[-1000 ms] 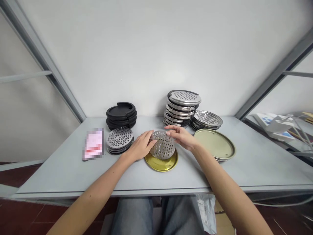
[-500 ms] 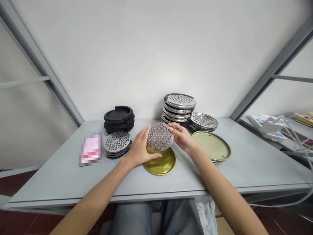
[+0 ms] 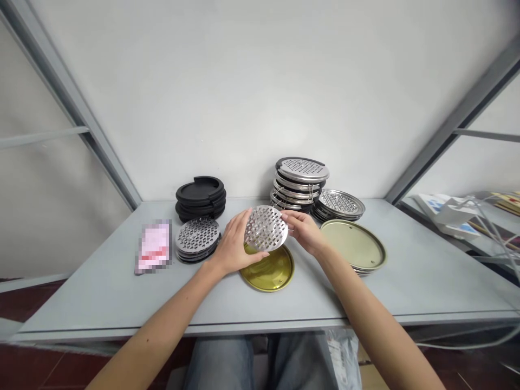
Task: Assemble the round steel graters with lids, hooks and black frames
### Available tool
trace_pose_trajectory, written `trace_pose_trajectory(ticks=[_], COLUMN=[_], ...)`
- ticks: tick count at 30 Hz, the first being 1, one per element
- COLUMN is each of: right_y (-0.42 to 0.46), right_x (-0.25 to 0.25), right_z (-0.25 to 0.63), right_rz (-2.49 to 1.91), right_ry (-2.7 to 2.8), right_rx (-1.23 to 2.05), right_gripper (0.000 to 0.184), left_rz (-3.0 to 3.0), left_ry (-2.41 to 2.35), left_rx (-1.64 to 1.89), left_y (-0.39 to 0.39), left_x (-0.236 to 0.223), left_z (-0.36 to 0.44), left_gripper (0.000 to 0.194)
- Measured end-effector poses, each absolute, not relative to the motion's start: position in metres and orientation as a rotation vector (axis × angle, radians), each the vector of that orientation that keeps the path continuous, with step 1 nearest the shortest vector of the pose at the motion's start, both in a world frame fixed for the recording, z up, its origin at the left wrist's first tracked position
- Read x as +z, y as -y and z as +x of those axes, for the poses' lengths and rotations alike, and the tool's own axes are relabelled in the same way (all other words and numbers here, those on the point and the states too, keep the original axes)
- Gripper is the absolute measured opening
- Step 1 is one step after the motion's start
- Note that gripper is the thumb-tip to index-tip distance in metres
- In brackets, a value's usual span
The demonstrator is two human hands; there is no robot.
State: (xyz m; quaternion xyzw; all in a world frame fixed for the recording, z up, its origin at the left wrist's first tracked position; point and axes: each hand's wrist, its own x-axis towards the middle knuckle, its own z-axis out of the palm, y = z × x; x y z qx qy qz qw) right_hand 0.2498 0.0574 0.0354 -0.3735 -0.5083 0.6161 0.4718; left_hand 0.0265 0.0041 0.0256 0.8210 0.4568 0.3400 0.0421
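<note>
Between my two hands a round metal grater plate (image 3: 266,228), full of raised holes, is held tilted above the table. My left hand (image 3: 233,244) grips its left edge, thumb below and fingers behind. At its upper right edge, my right hand (image 3: 303,230) pinches the rim with thumb and fingers. Underneath lies a shiny gold round lid (image 3: 270,276), partly covered by the plate and my left hand. A stack of similar grater plates (image 3: 198,235) sits to the left of my left hand. Beside my right forearm is a stack of pale gold lids (image 3: 353,244).
Black rings (image 3: 201,192) are stacked at the back left. Behind my right hand rises a stack of clipped grater assemblies (image 3: 303,170), with more round grater discs (image 3: 339,203) beside it. A blurred pink packet (image 3: 154,246) lies at left on the grey table (image 3: 105,303).
The grater plate has tilted slightly in my hands and now catches more light. Both hands keep their grip. The whole view has shifted a little.
</note>
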Motion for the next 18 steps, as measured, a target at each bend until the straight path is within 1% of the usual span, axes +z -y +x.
trace_pose_trajectory(ticks=[9,14,18], right_y=[-0.05,-0.047,-0.048], right_x=[0.035,0.035,0.036], right_z=[0.237,0.235,0.239], right_rz=[-0.882,-0.831,-0.819], right_ry=[1.199,1.211,1.258], right_rx=[1.586,1.639,1.653], right_gripper=[0.038,0.038,0.035], left_rz=[2.519,2.466,2.466], left_ry=[-1.418,-1.457,-1.486], left_rx=[0.955,0.961,0.942], left_y=[-0.005,-0.008,-0.002], left_x=[0.03,0.03,0.043], left_z=[0.033,0.037,0.036], left_gripper=[0.117,0.114,0.111])
